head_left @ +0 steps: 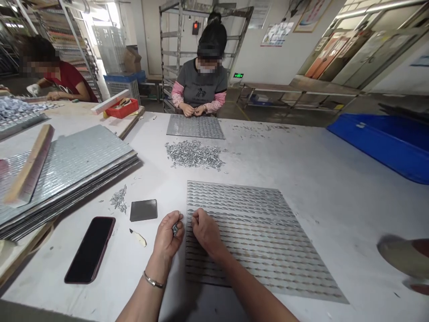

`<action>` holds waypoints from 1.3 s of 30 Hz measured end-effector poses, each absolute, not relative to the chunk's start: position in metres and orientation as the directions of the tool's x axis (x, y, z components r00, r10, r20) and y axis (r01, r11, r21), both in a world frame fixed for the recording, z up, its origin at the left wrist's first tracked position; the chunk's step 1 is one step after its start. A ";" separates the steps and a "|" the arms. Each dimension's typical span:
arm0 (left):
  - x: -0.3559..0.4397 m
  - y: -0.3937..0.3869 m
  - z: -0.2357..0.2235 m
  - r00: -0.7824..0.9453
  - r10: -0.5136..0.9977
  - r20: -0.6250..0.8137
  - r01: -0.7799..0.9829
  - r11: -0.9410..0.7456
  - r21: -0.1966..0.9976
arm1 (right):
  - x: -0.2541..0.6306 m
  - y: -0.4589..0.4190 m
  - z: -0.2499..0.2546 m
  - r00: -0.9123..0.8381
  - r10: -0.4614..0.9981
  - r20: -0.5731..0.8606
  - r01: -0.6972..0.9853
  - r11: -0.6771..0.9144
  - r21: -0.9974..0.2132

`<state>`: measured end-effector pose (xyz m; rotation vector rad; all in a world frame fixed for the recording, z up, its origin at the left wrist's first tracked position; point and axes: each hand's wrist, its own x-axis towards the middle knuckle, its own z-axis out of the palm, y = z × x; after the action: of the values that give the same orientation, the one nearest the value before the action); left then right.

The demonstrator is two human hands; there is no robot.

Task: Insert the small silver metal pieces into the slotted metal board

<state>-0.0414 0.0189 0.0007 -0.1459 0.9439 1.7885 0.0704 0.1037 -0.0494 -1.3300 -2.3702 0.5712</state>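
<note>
My left hand (pixel 169 236) is curled shut on several small silvery metal pieces, just off the left edge of a grey grooved tray (pixel 268 232) lying on the white table (pixel 335 179). My right hand (pixel 205 230) rests on the tray's near-left part, fingers pinched together; what they hold is too small to make out. A heap of the same small metal pieces (pixel 194 154) lies beyond the tray. A smaller scatter of pieces (pixel 119 200) lies to the left.
A black phone (pixel 90 248), a dark square plate (pixel 143 209) and a small blade-like sliver (pixel 139 237) lie left of my hands. Stacked grooved trays (pixel 80 165) with a wooden bar (pixel 30 163) stand left. A person opposite (pixel 203 80) works at another tray (pixel 195 126). Blue bin (pixel 385 141) at right.
</note>
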 end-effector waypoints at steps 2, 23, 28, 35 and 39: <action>-0.040 0.019 -0.001 -0.423 0.757 -0.498 -0.840 -0.121 0.530 | 0.071 0.105 -0.048 -0.481 0.871 0.099 0.708 0.452 -0.542; -0.039 0.021 -0.004 -0.386 0.751 -0.536 -0.836 -0.039 0.547 | 0.115 0.123 -0.027 -0.498 0.866 -0.043 0.229 0.083 -0.970; -0.037 0.021 -0.002 -0.389 0.750 -0.535 -0.845 -0.060 0.531 | 0.100 0.116 -0.041 -0.453 0.888 0.078 0.461 0.308 -0.832; -0.035 0.020 -0.001 -0.317 0.784 -0.533 -0.856 0.006 0.518 | 0.090 0.116 -0.047 -0.438 0.888 0.139 0.654 0.421 -0.628; -0.036 0.019 0.002 -0.317 0.791 -0.523 -0.845 0.014 0.535 | 0.093 0.117 -0.045 -0.382 0.918 0.109 0.627 0.344 -0.699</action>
<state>-0.0356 0.0189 0.0017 -0.0767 0.9536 1.6371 0.0930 0.1173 -0.0455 -1.3468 -2.1205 0.7816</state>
